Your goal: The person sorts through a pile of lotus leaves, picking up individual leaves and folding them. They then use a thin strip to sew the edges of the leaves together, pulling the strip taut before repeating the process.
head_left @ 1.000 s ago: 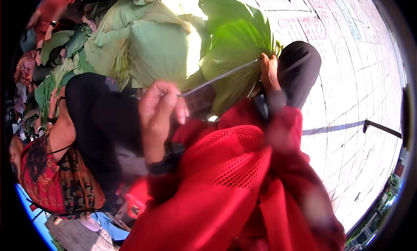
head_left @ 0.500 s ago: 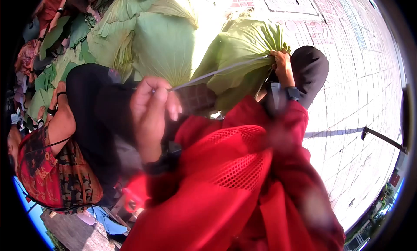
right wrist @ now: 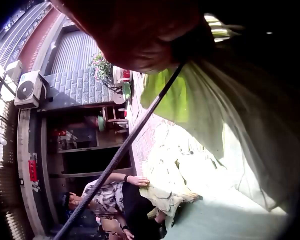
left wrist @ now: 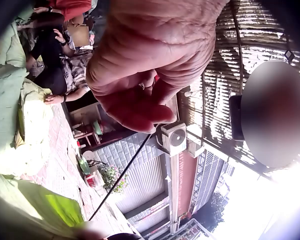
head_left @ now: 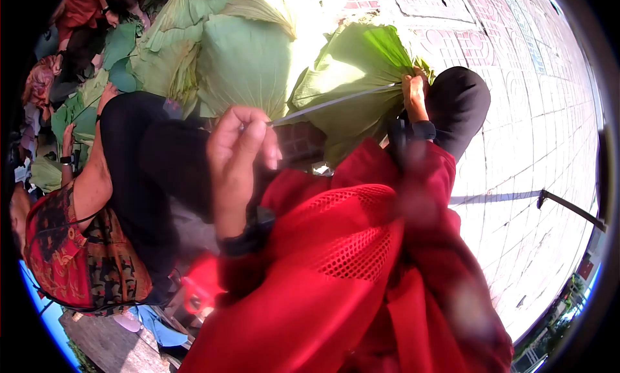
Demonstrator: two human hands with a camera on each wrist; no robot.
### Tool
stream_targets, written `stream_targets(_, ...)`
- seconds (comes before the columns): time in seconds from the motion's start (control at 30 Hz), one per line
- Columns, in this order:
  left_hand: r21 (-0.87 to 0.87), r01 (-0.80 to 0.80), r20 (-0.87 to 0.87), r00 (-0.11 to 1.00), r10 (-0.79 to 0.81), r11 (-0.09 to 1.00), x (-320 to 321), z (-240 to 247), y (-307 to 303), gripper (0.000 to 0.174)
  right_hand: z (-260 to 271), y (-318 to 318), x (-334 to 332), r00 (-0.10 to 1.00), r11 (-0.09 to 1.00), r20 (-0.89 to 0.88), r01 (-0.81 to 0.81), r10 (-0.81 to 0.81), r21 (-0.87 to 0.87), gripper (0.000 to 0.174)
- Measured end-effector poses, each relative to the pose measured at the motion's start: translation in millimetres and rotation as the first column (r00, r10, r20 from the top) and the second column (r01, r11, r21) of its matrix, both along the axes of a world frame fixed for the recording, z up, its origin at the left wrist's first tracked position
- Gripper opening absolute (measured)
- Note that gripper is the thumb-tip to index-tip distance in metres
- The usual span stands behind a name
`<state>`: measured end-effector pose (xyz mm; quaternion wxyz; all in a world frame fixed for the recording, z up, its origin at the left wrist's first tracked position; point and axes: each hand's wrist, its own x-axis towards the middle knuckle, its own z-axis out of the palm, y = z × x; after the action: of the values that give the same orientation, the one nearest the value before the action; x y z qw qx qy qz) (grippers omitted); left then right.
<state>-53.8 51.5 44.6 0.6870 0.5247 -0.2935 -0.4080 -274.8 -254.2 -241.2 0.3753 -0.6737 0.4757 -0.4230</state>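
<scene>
In the head view my left hand (head_left: 239, 160) is raised at the left, its curled fingers and thumb gripping one end of a thin dark cord (head_left: 336, 104). The cord runs taut to my right hand (head_left: 414, 95), which clutches the gathered neck of a bundle of large green leaves, like lotus leaves (head_left: 361, 82), beside my right knee. The right wrist view shows the cord (right wrist: 120, 155) reaching the pleated leaves (right wrist: 215, 115) right under the right hand (right wrist: 145, 35). In the left wrist view the cord (left wrist: 121, 175) leaves the left fingertips; its end inside the fist is hidden.
More big leaf bundles (head_left: 242, 63) lie left of mine. A person in a patterned top (head_left: 97, 257) sits close on the left, with leaf piles (head_left: 74, 118) beyond. Sunlit paving (head_left: 523, 147) spreads on the right. A red plastic item (head_left: 201, 286) is near my left elbow.
My right hand and the leaf neck have shifted slightly right. The leaf bundle has swung lower and folded, then tilted partly back. My left hand dipped left, then returned right; the cord stays taut.
</scene>
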Motion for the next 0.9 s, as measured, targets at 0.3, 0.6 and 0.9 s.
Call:
stream_targets(0.3, 0.045, 0.089, 0.014, 0.996, -0.090, 0.995, -8.3, 1.9, -3.5, 0.012, 0.1, 15.9, 0.3, 0.988, 0.994, -0.108, 0.109, -0.108, -0.001, 0.034)
stream_targets(0.6, 0.109, -0.081, -0.006, 0.997, 0.082, 0.991, -5.9, -4.2, -16.3, 0.016, 37.2, 25.9, -5.7, 0.957, 0.933, 0.163, -0.275, 0.242, 0.233, 0.038)
stream_targets(0.9, 0.025, -0.072, -0.053, 0.996, 0.073, 0.997, 0.2, -3.8, -27.6, 0.016, 33.8, 77.0, 17.3, 0.864, 0.485, 0.256, -0.464, 0.435, 0.742, 0.032)
